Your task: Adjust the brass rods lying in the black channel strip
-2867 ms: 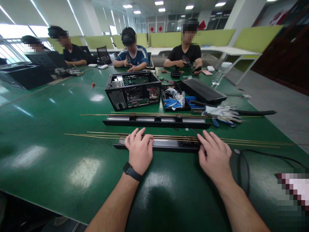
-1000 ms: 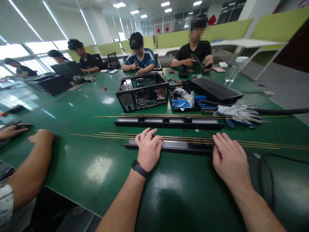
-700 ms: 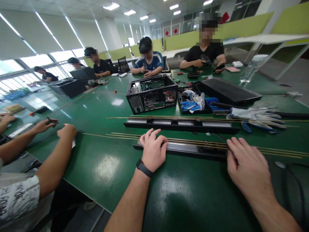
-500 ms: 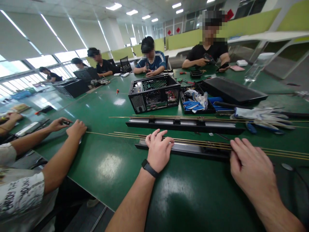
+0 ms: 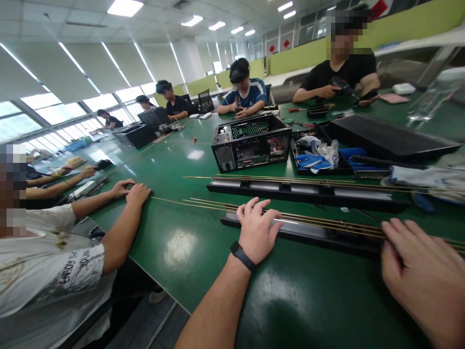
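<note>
My left hand (image 5: 258, 230), with a black watch on its wrist, lies open with its fingers spread on the left end of a long black rail (image 5: 319, 233) on the green table (image 5: 203, 252). Thin brass rods (image 5: 203, 204) run along the top of that rail and stick out past it to the left. My right hand (image 5: 425, 271) rests flat and open over the rail's right end. A second black rail (image 5: 308, 190) with brass rods on it lies parallel just behind.
An open black computer case (image 5: 250, 141) stands behind the rails, with a tray of blue and white gloves (image 5: 317, 156) and a black panel (image 5: 388, 138) to its right. A seated person's arms (image 5: 119, 218) rest on the table at my left. Other people work along the far side.
The camera has turned to the left, bringing the person beside me into view. My hands have stayed on the rail, the right one now at the frame's right edge.
</note>
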### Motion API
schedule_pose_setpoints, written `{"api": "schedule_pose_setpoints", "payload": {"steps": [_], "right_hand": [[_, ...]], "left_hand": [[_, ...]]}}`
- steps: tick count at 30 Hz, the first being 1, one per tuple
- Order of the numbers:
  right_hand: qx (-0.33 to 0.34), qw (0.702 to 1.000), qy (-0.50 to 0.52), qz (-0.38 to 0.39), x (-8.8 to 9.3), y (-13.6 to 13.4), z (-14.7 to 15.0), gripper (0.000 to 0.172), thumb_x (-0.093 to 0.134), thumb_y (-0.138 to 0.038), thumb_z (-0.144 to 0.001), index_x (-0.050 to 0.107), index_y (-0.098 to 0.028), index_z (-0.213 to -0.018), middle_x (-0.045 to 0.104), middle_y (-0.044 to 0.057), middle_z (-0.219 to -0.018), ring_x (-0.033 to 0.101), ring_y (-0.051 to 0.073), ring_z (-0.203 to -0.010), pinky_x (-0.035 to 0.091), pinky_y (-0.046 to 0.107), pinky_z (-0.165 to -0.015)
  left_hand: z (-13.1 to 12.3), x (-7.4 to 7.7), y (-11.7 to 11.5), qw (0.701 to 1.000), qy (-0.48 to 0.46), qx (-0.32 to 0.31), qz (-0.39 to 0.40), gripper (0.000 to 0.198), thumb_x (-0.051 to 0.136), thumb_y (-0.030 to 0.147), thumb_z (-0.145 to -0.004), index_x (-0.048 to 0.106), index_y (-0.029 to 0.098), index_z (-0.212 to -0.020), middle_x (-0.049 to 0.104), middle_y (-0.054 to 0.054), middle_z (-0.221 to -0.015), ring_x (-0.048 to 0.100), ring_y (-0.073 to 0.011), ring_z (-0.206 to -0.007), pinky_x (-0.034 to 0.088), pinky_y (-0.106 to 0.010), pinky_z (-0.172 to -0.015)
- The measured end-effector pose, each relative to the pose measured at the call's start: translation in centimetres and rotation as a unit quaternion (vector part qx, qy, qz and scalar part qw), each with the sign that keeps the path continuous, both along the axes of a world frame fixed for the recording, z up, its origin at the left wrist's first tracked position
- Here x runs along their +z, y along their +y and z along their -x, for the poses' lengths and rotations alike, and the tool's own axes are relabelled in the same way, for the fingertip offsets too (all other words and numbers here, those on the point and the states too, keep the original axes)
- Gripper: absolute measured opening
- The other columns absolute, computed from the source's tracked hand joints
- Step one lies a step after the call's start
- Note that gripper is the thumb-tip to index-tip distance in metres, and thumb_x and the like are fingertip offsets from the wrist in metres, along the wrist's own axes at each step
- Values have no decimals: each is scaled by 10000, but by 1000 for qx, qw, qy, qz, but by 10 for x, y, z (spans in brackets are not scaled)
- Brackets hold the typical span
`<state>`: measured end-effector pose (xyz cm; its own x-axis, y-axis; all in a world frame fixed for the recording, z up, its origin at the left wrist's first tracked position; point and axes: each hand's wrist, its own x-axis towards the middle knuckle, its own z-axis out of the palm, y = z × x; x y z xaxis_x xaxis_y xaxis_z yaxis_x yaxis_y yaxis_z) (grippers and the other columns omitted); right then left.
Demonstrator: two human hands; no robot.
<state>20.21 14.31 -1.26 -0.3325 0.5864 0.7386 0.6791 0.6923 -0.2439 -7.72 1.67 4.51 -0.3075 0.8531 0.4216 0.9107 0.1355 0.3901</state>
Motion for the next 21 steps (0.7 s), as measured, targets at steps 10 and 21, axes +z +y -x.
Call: {"api": "schedule_pose_setpoints", "payload": {"steps": [10, 21], "right_hand": [[-42, 998, -50, -25, 8, -4, 0, 413, 518, -186, -988, 629, -170, -1386, 630, 138, -1417, 557, 300, -1368, 403, 536, -1170], [-47, 998, -51, -12, 9, -7, 0, 440, 480, -174, -992, 614, -189, -1411, 623, 123, -1430, 542, 275, -1384, 384, 523, -1181]], "left_hand": [[10, 1, -4, 1000, 23, 17, -10, 71, 645, 271, -938, 713, 288, -933, 662, -57, -1375, 460, -327, -1415, 292, -574, -1106], [19, -2, -3, 999, 38, 14, -1, 98, 622, 289, -934, 719, 278, -921, 680, -75, -1355, 477, -342, -1398, 288, -575, -1103]]}}
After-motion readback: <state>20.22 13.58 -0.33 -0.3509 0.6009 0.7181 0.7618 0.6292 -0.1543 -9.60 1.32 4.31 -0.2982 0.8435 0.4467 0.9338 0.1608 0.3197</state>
